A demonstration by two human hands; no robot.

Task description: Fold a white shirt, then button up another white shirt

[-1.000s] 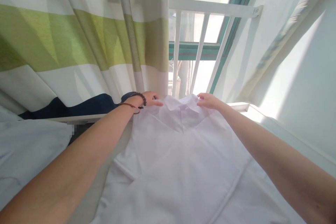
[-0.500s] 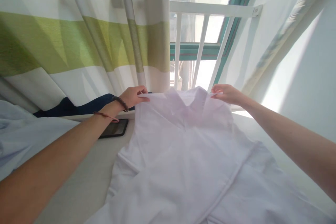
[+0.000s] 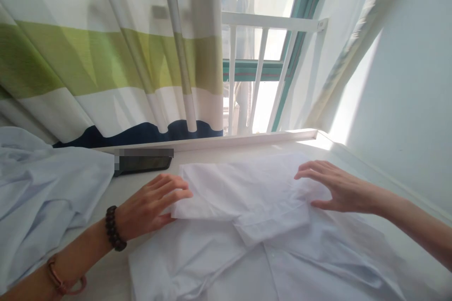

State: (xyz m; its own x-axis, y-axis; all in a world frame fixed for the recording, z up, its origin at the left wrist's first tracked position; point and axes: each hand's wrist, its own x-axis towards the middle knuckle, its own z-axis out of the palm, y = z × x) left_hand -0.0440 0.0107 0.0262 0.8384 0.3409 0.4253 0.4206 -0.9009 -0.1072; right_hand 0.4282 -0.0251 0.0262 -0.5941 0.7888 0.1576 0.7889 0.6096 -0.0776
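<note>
A white collared shirt (image 3: 226, 193) lies on a white surface, its upper part folded down towards me. Its collar (image 3: 273, 225) points at me near the middle. At the left edge of the folded part is my left hand (image 3: 151, 204), fingers apart, with the fingertips over the cloth and the thumb just below them. I cannot tell whether they touch it. My right hand (image 3: 334, 188) hovers at the right side of the fold, thumb and fingers spread, holding nothing. A beaded bracelet (image 3: 115, 228) circles my left wrist.
A dark phone (image 3: 144, 164) lies beyond my left hand. More white cloth (image 3: 45, 197) is heaped at the left. A raised ledge (image 3: 247, 140) runs along the far edge, before a striped curtain (image 3: 106, 61) and white window bars (image 3: 259, 75). A wall (image 3: 406, 89) stands at the right.
Both hands have let go of the shirt's shoulders and come nearer to me. The shirt's top has gone from held up to folded down over its lower part.
</note>
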